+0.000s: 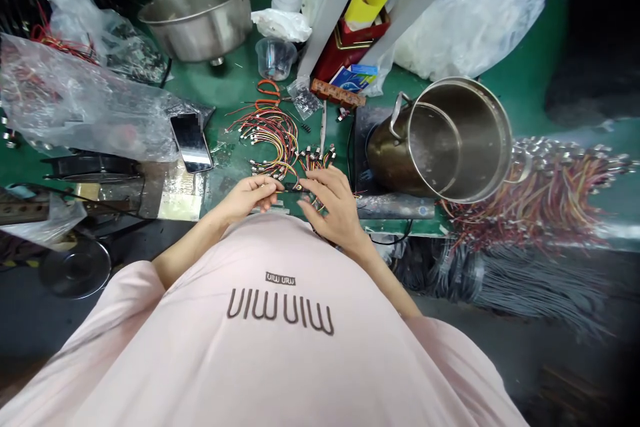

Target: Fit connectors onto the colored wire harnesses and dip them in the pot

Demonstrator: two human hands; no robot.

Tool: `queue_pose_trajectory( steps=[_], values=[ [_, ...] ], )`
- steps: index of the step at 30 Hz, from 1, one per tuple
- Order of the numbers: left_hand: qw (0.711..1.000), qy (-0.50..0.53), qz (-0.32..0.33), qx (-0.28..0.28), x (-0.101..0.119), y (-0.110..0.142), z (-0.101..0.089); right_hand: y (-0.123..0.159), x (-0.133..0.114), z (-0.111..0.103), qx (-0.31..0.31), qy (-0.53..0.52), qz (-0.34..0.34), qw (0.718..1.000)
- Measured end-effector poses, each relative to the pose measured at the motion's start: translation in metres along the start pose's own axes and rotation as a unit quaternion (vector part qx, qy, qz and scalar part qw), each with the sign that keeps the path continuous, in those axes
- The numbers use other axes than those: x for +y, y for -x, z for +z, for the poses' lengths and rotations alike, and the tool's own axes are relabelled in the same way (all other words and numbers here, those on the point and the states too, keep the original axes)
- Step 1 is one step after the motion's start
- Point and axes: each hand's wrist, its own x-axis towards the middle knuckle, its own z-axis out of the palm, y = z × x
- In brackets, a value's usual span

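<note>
The left hand (245, 200) and right hand (335, 207) close their fingers (270, 187) on a small black connector (290, 188) (thin wires trailing) near the bench's (235, 90) front edge, beside a heap of colored wires (265, 137).

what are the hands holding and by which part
The left hand pinches the left end of a narrow black connector between thumb and fingertips; the right hand grips its right end, partly hiding it.
</note>
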Motion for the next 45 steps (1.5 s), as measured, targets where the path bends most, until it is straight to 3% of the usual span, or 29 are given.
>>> queue_pose_trajectory(
  steps=[4, 7, 14, 20, 26, 30, 37, 42, 45],
  values=[
    [0.992, -0.095, 0.021, -0.078, 0.018, 0.013, 0.009, -0.004, -0.008, -0.014, -0.131, -0.031, -0.025, 0.991],
    [0.985, -0.15, 0.052, -0.07, 0.026, 0.018, 0.01, -0.002, -0.01, -0.021, -0.172, -0.051, 0.015, 0.984],
    [0.974, -0.205, 0.093, 0.006, 0.026, 0.02, 0.011, 0.01, -0.024, -0.029, -0.138, -0.04, 0.057, 0.988],
    [0.925, -0.323, 0.2, -0.019, 0.035, 0.024, 0.022, 0.013, -0.028, -0.024, -0.102, -0.113, 0.129, 0.98],
    [0.906, -0.352, 0.231, -0.03, 0.033, 0.025, 0.025, 0.015, -0.03, -0.024, -0.07, -0.198, 0.226, 0.951],
    [0.907, -0.341, 0.247, -0.027, 0.027, 0.023, 0.026, 0.017, -0.033, -0.023, -0.084, -0.21, 0.224, 0.948],
    [0.91, -0.311, 0.271, -0.031, 0.02, 0.019, 0.029, 0.015, -0.037, -0.021, -0.048, -0.229, 0.2, 0.951],
    [0.895, -0.357, 0.267, -0.021, 0.024, 0.02, 0.029, 0.012, -0.037, -0.025, -0.073, -0.18, 0.148, 0.97],
    [0.885, -0.385, 0.262, -0.022, 0.027, 0.019, 0.028, 0.011, -0.036, -0.025, -0.076, -0.177, 0.153, 0.969]
  ],
)
